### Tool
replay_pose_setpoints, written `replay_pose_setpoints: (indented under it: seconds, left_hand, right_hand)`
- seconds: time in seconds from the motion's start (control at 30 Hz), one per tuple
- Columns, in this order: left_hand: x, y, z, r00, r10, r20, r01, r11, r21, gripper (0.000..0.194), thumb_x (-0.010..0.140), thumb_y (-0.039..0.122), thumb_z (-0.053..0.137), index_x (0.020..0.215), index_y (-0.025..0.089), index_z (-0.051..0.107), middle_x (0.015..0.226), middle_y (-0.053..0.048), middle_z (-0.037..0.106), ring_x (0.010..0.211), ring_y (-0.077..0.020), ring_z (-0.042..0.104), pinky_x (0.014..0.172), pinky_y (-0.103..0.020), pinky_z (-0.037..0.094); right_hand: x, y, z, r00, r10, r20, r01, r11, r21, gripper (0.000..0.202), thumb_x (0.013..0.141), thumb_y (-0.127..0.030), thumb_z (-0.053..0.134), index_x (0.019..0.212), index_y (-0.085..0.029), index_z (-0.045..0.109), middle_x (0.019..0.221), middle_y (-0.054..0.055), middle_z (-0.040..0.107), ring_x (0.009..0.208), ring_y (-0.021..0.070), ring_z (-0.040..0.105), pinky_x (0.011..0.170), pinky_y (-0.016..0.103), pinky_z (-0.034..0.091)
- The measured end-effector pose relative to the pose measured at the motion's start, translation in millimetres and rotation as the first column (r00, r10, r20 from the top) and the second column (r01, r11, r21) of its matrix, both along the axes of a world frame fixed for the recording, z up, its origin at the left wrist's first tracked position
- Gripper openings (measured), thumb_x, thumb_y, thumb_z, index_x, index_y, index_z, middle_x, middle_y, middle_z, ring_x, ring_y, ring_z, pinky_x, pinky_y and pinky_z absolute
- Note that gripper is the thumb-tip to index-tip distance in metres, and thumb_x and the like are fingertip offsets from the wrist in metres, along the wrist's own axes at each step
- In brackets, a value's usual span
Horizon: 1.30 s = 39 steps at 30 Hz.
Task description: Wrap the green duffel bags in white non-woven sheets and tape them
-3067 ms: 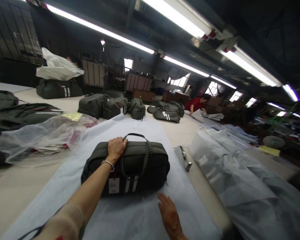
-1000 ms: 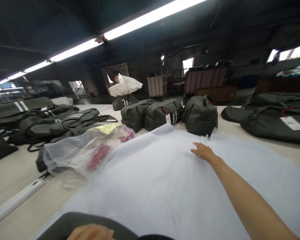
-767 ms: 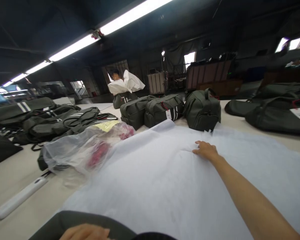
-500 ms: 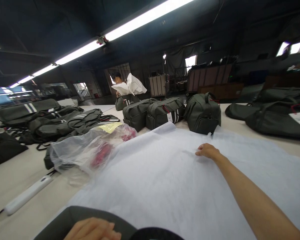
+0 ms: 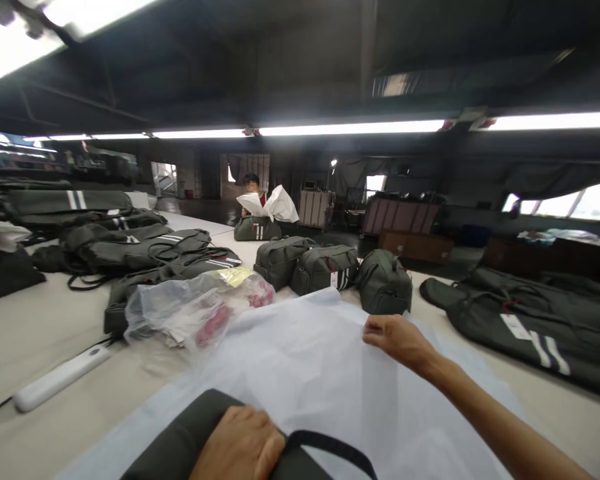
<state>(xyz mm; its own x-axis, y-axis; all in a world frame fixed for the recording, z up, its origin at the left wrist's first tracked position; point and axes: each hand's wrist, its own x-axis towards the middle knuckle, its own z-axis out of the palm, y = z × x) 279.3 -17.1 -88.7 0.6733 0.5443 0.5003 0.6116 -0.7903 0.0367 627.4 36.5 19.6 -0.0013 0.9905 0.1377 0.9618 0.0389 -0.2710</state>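
Note:
A large sheet of thin white paper [image 5: 300, 353] lies spread over the table in front of me. My right hand [image 5: 399, 341] pinches it near its far part, fingers closed and the paper lifting slightly into a fold. At the bottom of the view a dark green bag [image 5: 180, 437] sits on the near part of the sheet, only partly in frame. My left hand [image 5: 241, 441] is closed over its top edge, with the fingertips partly hidden. A black strap [image 5: 335, 443] arches up from the bag beside that hand.
Several dark green bags [image 5: 325, 270] stand beyond the sheet. More lie flat at left and right. Left of the sheet are a clear plastic bag [image 5: 175, 303] with pinkish-red contents and a white power strip [image 5: 63, 377]. A person [image 5: 251, 183] is across the table, behind white paper.
My view has levelled and turned. The right hand, holding the paper, sits further left in view. The left hand and the green bag have come further into view.

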Motion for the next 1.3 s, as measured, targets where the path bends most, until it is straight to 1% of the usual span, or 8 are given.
replay_pose_setpoints:
  seconds: [0.13, 0.23, 0.33, 0.47, 0.67, 0.9, 1.07, 1.3]
  left_hand:
    - [1, 4, -10.1, 0.970, 0.075, 0.231, -0.046, 0.991, -0.127, 0.024, 0.099, 0.028, 0.041, 0.111, 0.027, 0.061, 0.095, -0.002, 0.072, 0.082, -0.0179, 0.067, 0.074, -0.030, 0.050]
    - [2, 12, -1.2, 0.912, 0.092, 0.401, 0.002, 0.973, -0.229, 0.052, 0.093, 0.025, 0.048, 0.143, 0.023, 0.036, 0.121, -0.009, 0.066, 0.087, -0.0178, 0.068, 0.077, -0.030, 0.054]
    - [6, 24, 33.9, 0.886, 0.060, 0.459, 0.011, 0.988, -0.152, 0.076, 0.082, 0.007, 0.045, 0.152, 0.020, 0.018, 0.143, -0.017, 0.047, 0.115, -0.0232, 0.060, 0.091, -0.038, 0.053]
    - [15, 47, 94.9, 0.973, -0.141, 0.180, 0.114, 0.982, 0.152, 0.076, 0.074, -0.008, 0.045, 0.142, 0.026, 0.041, 0.158, -0.012, 0.028, 0.145, -0.0300, 0.026, 0.113, -0.054, 0.030]
    - [-7, 69, 132.6, 0.936, -0.316, -0.157, 0.350, 0.887, 0.301, 0.020, 0.085, 0.002, 0.053, 0.080, 0.016, 0.067, 0.107, -0.009, 0.070, 0.124, -0.0260, 0.052, 0.115, -0.054, 0.023]
    - [-99, 47, 146.2, 0.889, -0.382, -0.252, 0.453, 0.809, 0.373, 0.020, 0.091, 0.006, 0.049, 0.081, 0.017, 0.062, 0.069, -0.001, 0.062, 0.064, -0.0161, 0.056, 0.090, -0.038, 0.044]
    - [-169, 5, 138.6, 0.860, -0.448, -0.245, 0.510, 0.730, 0.455, 0.016, 0.095, 0.010, 0.047, 0.088, 0.019, 0.057, 0.072, -0.001, 0.058, 0.063, -0.0175, 0.050, 0.065, -0.032, 0.039]
    - [-209, -45, 64.2, 0.803, -0.578, -0.144, 0.591, 0.744, 0.311, 0.016, 0.093, 0.005, 0.047, 0.087, 0.019, 0.051, 0.071, 0.001, 0.057, 0.059, -0.0158, 0.048, 0.062, -0.030, 0.037]
  right_hand:
    - [-58, -75, 40.3, 0.989, 0.074, 0.125, -0.097, 0.977, 0.190, 0.007, 0.085, -0.031, 0.061, 0.082, -0.028, 0.067, 0.081, -0.003, 0.072, 0.072, 0.0155, 0.065, 0.063, 0.025, 0.038]
    - [-95, -128, 49.7, 0.932, 0.168, 0.320, -0.292, 0.872, 0.392, 0.013, 0.090, -0.028, 0.058, 0.078, -0.026, 0.062, 0.072, -0.002, 0.067, 0.065, 0.0152, 0.061, 0.062, 0.026, 0.036]
    - [-133, -177, 53.2, 0.847, 0.177, 0.501, -0.430, 0.783, 0.450, 0.023, 0.093, -0.022, 0.052, 0.070, -0.024, 0.054, 0.061, -0.002, 0.058, 0.056, 0.0145, 0.052, 0.059, 0.029, 0.031]
    - [-183, -225, 57.0, 0.796, 0.160, 0.583, -0.474, 0.764, 0.438, 0.024, 0.093, -0.014, 0.048, 0.072, -0.024, 0.051, 0.061, -0.002, 0.056, 0.055, 0.0145, 0.049, 0.059, 0.031, 0.028]
    - [-217, -268, 43.8, 0.823, 0.058, 0.565, -0.341, 0.846, 0.409, 0.025, 0.094, -0.011, 0.047, 0.073, -0.023, 0.051, 0.064, -0.002, 0.055, 0.058, 0.0150, 0.051, 0.059, 0.031, 0.028]
    - [-223, -303, 21.4, 0.871, -0.153, 0.468, -0.122, 0.853, 0.507, 0.024, 0.094, -0.010, 0.047, 0.075, -0.022, 0.056, 0.065, -0.001, 0.056, 0.061, 0.0149, 0.054, 0.061, 0.030, 0.031]
    - [-245, -329, 17.1, 0.861, -0.180, 0.476, -0.122, 0.835, 0.536, 0.024, 0.094, -0.011, 0.048, 0.076, -0.021, 0.060, 0.065, 0.000, 0.058, 0.063, 0.0152, 0.056, 0.064, 0.028, 0.035]
    - [-272, -364, -30.9, 0.902, -0.185, 0.391, -0.055, 0.847, 0.528, 0.025, 0.092, -0.008, 0.049, 0.073, -0.021, 0.057, 0.066, -0.001, 0.056, 0.064, 0.0144, 0.054, 0.065, 0.028, 0.037]
